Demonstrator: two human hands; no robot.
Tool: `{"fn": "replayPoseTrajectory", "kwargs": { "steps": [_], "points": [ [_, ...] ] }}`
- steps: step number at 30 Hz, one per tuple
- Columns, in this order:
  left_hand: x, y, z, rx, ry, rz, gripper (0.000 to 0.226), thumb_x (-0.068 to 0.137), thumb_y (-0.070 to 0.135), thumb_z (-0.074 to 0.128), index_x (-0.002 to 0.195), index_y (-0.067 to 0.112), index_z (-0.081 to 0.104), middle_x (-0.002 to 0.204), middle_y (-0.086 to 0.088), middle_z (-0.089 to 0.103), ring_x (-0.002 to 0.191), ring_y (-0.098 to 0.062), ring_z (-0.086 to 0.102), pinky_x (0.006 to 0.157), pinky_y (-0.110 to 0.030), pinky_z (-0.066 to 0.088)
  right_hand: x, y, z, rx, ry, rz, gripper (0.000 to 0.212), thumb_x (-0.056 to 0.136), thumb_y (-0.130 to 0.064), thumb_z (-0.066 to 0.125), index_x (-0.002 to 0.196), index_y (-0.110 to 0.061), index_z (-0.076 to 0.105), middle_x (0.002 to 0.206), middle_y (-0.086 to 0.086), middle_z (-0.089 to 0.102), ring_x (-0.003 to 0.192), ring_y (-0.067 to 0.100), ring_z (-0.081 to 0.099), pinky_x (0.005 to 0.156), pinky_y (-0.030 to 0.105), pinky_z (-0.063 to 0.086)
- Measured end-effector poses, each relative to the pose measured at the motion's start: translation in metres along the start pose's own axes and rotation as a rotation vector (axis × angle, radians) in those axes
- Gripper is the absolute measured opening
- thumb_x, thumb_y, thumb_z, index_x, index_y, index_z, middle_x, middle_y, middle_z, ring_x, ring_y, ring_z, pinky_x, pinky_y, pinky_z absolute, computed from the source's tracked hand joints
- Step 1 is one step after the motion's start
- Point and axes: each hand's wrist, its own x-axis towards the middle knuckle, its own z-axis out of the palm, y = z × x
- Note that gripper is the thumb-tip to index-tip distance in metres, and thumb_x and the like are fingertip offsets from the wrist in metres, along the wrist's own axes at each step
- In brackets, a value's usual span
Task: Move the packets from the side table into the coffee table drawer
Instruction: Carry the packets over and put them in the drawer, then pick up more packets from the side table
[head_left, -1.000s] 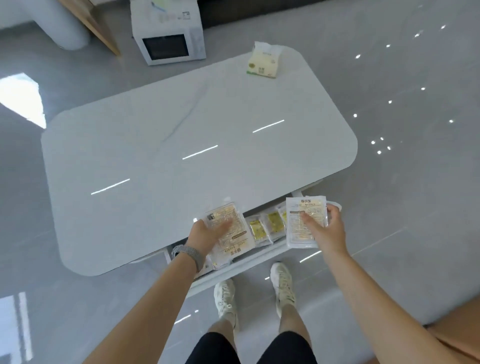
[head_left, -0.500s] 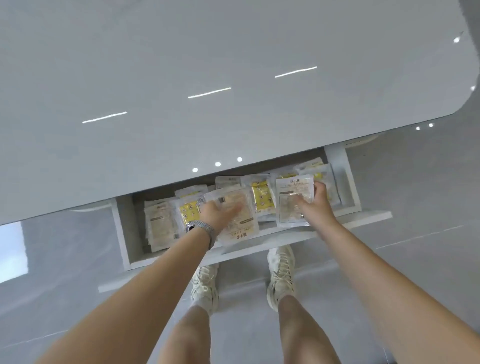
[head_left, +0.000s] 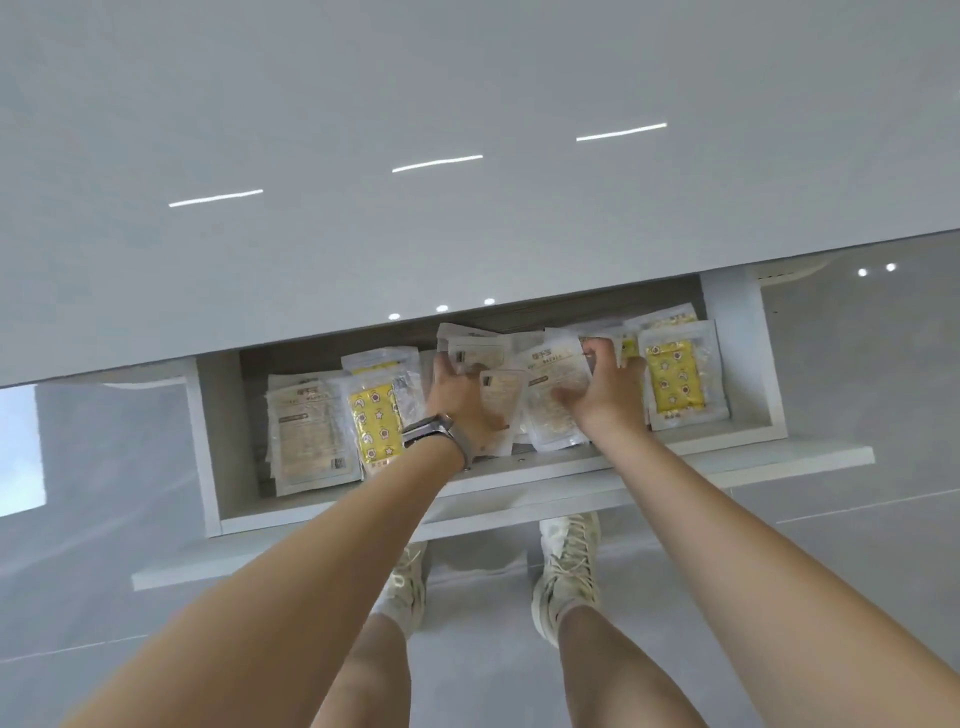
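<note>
Tabletop (head_left: 467, 104) overhangs open drawer (head_left: 519, 475), so access is from front. Packets (head_left: 675, 374) lie flat inside for clearance. L hand (head_left: 457, 400) and R hand (head_left: 608, 389), fingers curled, grip two packets (head_left: 556, 400) at drawer centre.

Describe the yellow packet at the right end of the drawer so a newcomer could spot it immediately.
Start at the open drawer under the grey table top. Go to its right end, just past the right hand. The yellow packet there lies on top, clear-edged with a star-printed yellow panel; most neighbours are pale, and the other star-printed one sits far left.
</note>
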Motion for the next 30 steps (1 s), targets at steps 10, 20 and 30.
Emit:
{"fn": "replayPoseTrajectory", "kwargs": {
  "steps": [10, 20, 30],
  "points": [
    [-0.059, -0.005, -0.01, 0.022, 0.183, -0.003, 0.083, 0.079, 0.036, 0.072, 0.144, 0.014, 0.024, 0.153, -0.014, 0.009, 0.141, -0.032, 0.017, 0.111, -0.036, 0.033, -0.035, -0.001, -0.016, -0.297, 0.044, 0.051, 0.066, 0.087, -0.042, 0.064, 0.139, -0.022, 0.028, 0.143, 0.02, 0.028, 0.128, 0.039, 0.035, 0.089, 0.051, 0.048],
    [-0.166, 0.0, -0.171, 0.087, 0.327, 0.213, 0.086, 0.085, 0.046, 0.062, 0.151, 0.033, 0.008, 0.161, 0.004, 0.003, 0.149, -0.023, 0.002, 0.121, -0.04, 0.015, -0.135, -0.111, -0.123, -0.49, -0.017, -0.325, 0.06, 0.089, -0.049, 0.057, 0.142, -0.036, 0.034, 0.138, 0.008, 0.046, 0.126, 0.032, 0.04, 0.096, 0.04, 0.044],
    [-0.334, -0.021, -0.327, 0.036, 0.314, 0.042, 0.087, 0.078, 0.05, 0.067, 0.149, 0.033, 0.019, 0.153, 0.001, 0.032, 0.138, -0.023, 0.034, 0.108, -0.04, 0.039, -0.285, -0.279, -0.233, -0.652, -0.105, -0.685, 0.06, 0.085, -0.057, 0.057, 0.137, -0.033, 0.043, 0.136, 0.002, 0.05, 0.128, 0.026, 0.042, 0.095, 0.037, 0.043]
  ]
}}
